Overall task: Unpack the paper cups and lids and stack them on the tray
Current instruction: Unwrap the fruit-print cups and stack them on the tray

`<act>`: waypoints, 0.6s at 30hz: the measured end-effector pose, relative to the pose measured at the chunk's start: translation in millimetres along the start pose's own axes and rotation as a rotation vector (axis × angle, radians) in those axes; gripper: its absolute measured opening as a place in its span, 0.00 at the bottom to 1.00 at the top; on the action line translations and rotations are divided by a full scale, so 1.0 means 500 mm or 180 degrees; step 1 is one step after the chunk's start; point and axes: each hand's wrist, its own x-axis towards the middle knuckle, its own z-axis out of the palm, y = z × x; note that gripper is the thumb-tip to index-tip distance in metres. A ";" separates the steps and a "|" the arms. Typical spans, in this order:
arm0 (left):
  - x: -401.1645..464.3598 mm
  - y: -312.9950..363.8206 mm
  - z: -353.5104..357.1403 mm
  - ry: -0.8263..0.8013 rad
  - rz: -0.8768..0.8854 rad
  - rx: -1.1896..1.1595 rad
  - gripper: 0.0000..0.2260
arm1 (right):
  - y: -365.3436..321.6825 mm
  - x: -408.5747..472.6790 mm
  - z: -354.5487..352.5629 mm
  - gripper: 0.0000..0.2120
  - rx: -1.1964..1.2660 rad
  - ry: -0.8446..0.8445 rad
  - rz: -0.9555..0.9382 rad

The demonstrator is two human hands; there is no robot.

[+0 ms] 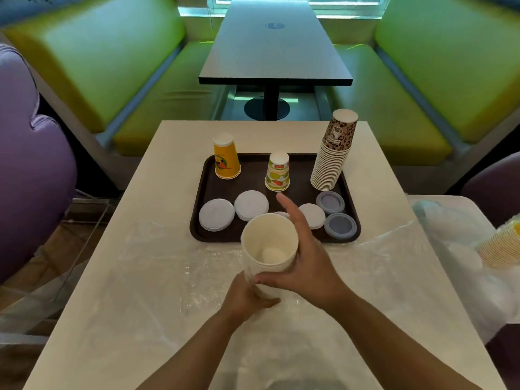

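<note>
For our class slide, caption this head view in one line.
Both hands hold a sleeve of white paper cups before a brown tray of cups and lids.

Beyond the pale surface (174, 192) stood a dark pedestal table (274, 49) between two lime-green padded benches (107, 66), under a bright window (298, 1) that cast cool light. A purple upholstered seat (31, 164) sat at the left.
</note>
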 end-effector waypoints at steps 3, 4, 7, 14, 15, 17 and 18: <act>0.003 0.017 -0.007 -0.0270 0.0082 0.0045 0.26 | 0.040 -0.011 0.017 0.51 0.0080 0.0153 0.0194; 0.004 0.029 -0.016 -0.0477 0.0106 0.0127 0.27 | 0.050 -0.015 0.018 0.48 0.0081 0.0213 0.0293; 0.009 0.061 -0.055 -0.1072 0.0095 0.0018 0.33 | 0.074 -0.025 0.023 0.42 0.0034 0.0272 0.0472; -0.005 0.129 -0.079 -0.0904 0.0311 -0.0443 0.46 | 0.120 -0.023 0.041 0.36 0.0035 0.0216 0.0805; -0.008 0.131 -0.071 -0.0771 0.0308 -0.0452 0.45 | 0.125 -0.025 0.046 0.32 0.0083 0.0291 0.0887; -0.011 0.132 -0.053 -0.0438 0.0295 -0.0434 0.43 | 0.132 -0.028 0.052 0.30 0.0137 0.0418 0.0927; -0.013 0.137 -0.045 -0.0253 0.0305 -0.0404 0.40 | 0.131 -0.027 0.049 0.32 0.0175 0.0399 0.0930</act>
